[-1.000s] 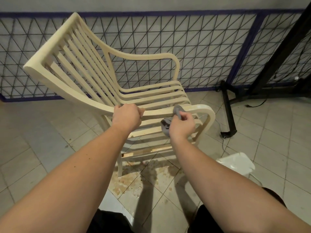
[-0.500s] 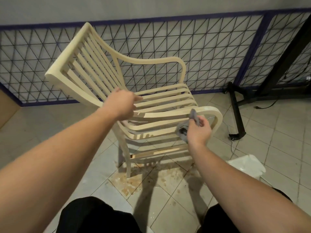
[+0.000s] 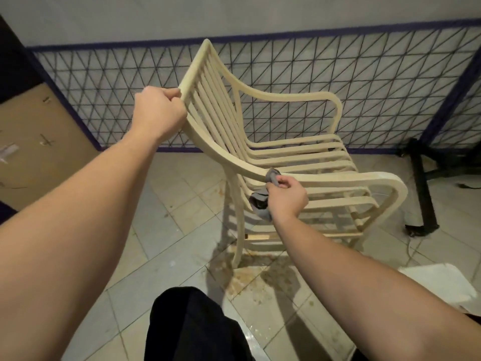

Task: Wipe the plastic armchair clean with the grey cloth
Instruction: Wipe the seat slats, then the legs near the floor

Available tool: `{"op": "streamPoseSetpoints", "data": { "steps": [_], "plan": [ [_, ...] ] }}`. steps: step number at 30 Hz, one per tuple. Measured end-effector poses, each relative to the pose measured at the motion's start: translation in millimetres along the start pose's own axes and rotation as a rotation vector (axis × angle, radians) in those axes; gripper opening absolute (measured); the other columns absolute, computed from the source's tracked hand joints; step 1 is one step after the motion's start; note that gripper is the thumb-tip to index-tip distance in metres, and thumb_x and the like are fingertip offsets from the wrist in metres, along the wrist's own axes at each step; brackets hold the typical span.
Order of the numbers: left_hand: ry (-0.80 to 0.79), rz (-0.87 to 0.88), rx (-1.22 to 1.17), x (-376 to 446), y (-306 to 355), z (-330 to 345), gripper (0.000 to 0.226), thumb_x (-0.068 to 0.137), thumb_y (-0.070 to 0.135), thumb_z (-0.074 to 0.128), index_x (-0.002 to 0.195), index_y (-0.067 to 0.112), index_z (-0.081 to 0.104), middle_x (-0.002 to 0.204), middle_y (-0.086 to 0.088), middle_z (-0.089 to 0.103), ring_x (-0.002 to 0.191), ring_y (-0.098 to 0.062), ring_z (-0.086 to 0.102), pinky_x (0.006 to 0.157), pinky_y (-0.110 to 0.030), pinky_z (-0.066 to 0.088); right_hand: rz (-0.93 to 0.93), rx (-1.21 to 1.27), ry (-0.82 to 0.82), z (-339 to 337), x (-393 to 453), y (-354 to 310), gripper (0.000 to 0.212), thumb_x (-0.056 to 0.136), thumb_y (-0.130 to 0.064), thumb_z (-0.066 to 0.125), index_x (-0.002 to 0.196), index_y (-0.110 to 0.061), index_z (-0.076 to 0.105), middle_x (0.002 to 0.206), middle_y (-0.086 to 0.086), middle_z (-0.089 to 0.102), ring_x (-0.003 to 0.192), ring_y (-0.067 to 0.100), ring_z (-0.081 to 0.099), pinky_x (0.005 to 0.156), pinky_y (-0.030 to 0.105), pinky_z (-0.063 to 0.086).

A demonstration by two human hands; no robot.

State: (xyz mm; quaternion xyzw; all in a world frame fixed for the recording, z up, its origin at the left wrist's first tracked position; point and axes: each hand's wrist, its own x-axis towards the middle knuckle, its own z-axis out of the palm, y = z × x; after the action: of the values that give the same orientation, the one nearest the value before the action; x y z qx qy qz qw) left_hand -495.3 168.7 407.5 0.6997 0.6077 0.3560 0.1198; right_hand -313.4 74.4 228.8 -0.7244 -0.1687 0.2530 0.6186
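Note:
A cream plastic armchair with a slatted back and seat stands on the tiled floor, seen from its side. My left hand grips the near top corner of the backrest. My right hand pinches a crumpled grey cloth against the near armrest, where it curves up into the backrest. Part of the cloth hangs below the armrest, beside my wrist.
A black wire mesh fence with a purple frame runs behind the chair. A black metal stand sits on the floor to the right. A white plastic object lies at lower right. Brown stains mark the tiles under the chair.
My left hand has moved from the near armrest up to the top corner of the backrest. My right hand with the cloth has slid back along the armrest toward the backrest. The view has shifted left.

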Motion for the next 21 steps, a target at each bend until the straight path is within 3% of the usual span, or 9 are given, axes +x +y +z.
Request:
{"op": "streamPoseSetpoints", "data": {
  "steps": [5,7,9,10,12,14,17,19,21],
  "plan": [
    [-0.036,-0.017,-0.056,1,-3,-4,0.046,0.09,0.018,0.046,0.129,0.016,0.07,0.126,-0.005,0.071,0.113,-0.025,0.066,0.106,-0.03,0.049,-0.073,-0.06,-0.11,51,-35,-17,0.012,0.081,-0.012,0.073,0.08,-0.024,0.074,0.076,-0.008,0.067,0.073,0.009,0.061,0.052,0.01,0.039],
    [-0.038,-0.008,-0.057,4,-5,-4,0.045,0.091,0.017,0.047,0.131,0.016,0.068,0.127,-0.004,0.07,0.094,-0.02,0.07,0.085,-0.027,0.059,-0.078,-0.059,-0.131,67,-49,-27,0.011,0.085,-0.014,0.071,0.085,-0.024,0.077,0.082,-0.006,0.07,0.076,0.01,0.061,0.05,0.009,0.033],
    [-0.054,-0.004,-0.046,8,-7,-3,0.045,0.093,0.016,0.048,0.134,0.018,0.066,0.128,-0.005,0.068,0.076,-0.012,0.065,0.058,-0.015,0.051,-0.102,-0.105,-0.117,75,-54,-33,0.015,0.087,-0.013,0.068,0.088,-0.024,0.078,0.083,-0.005,0.071,0.076,0.012,0.059,0.051,0.01,0.032],
    [-0.066,0.001,-0.039,9,-8,-3,0.043,0.093,0.016,0.048,0.132,0.019,0.067,0.127,-0.005,0.068,0.075,-0.012,0.064,0.055,-0.013,0.047,-0.138,-0.147,-0.127,75,-55,-34,0.018,0.087,-0.012,0.066,0.089,-0.025,0.079,0.083,-0.006,0.071,0.076,0.012,0.058,0.051,0.011,0.032],
    [-0.062,0.031,-0.033,8,-9,-1,0.035,0.092,0.016,0.047,0.115,0.023,0.073,0.113,-0.006,0.07,0.081,-0.021,0.068,0.063,-0.022,0.054,-0.215,-0.167,-0.206,66,-50,-34,0.024,0.084,-0.009,0.064,0.087,-0.028,0.079,0.083,-0.01,0.072,0.078,0.01,0.06,0.054,0.01,0.037],
    [-0.035,0.032,-0.032,4,-8,1,0.032,0.09,0.016,0.044,0.102,0.027,0.071,0.102,-0.01,0.069,0.098,-0.034,0.068,0.085,-0.034,0.059,-0.308,-0.096,-0.301,46,-39,-31,0.028,0.081,-0.005,0.065,0.087,-0.03,0.077,0.087,-0.013,0.072,0.086,0.007,0.064,0.066,0.007,0.046],
    [0.07,0.053,0.082,-7,-2,12,0.043,0.088,0.014,0.046,0.124,0.021,0.068,0.126,-0.011,0.067,0.121,-0.034,0.059,0.099,-0.042,0.051,-0.406,-0.028,-0.303,2,-5,-31,0.026,0.086,-0.009,0.067,0.101,-0.029,0.074,0.1,-0.014,0.071,0.098,0.004,0.064,0.086,0.017,0.052],
    [0.117,0.199,0.15,-24,7,29,0.052,0.09,0.009,0.053,0.14,0.024,0.058,0.151,-0.003,0.05,0.145,-0.025,0.038,0.113,-0.046,0.04,-0.53,-0.141,-0.247,-29,26,-32,0.029,0.091,-0.012,0.064,0.116,-0.026,0.071,0.11,-0.01,0.066,0.104,0.003,0.06,0.092,0.013,0.046],
    [0.093,0.344,0.154,-41,20,53,0.056,0.091,0.01,0.058,0.145,0.026,0.054,0.156,0.004,0.044,0.152,-0.019,0.025,0.12,-0.045,0.032,-0.647,-0.324,-0.235,-55,55,-33,0.037,0.094,-0.011,0.059,0.129,-0.023,0.064,0.114,-0.006,0.058,0.105,0.005,0.053,0.092,0.007,0.035]
  ]
}}
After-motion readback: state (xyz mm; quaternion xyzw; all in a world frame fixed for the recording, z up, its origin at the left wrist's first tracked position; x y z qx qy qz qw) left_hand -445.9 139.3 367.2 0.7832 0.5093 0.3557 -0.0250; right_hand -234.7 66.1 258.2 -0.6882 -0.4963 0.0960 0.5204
